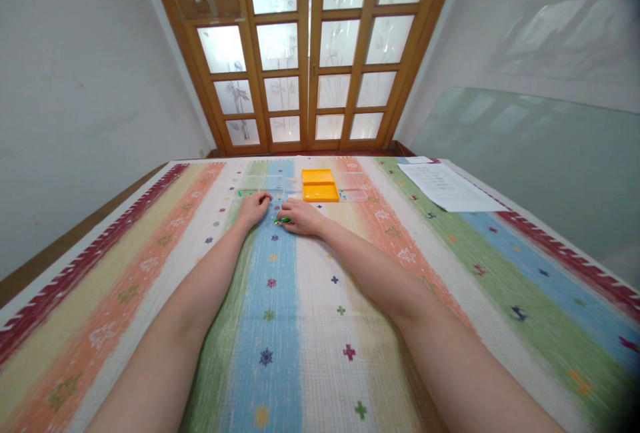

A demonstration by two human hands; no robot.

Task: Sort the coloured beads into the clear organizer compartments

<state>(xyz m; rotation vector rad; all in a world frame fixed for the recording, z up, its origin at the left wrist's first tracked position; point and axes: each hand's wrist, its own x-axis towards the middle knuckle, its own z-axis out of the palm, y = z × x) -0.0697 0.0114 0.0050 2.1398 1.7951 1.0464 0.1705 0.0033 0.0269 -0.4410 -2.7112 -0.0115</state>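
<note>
Your right hand (301,217) lies curled with its fingertips at the small green pieces (283,220) (whether it grips them, you cannot tell), your left hand (255,207) loosely clenched at their ten o'clock, the orange tray (320,186) at one o'clock.

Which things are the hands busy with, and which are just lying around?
Busy with: left hand and right hand, both by the small green pieces; clear tray and orange tray just beyond them.
Lying around: paper sheets at the right, glass pane against the wall, striped cloth underneath.
</note>
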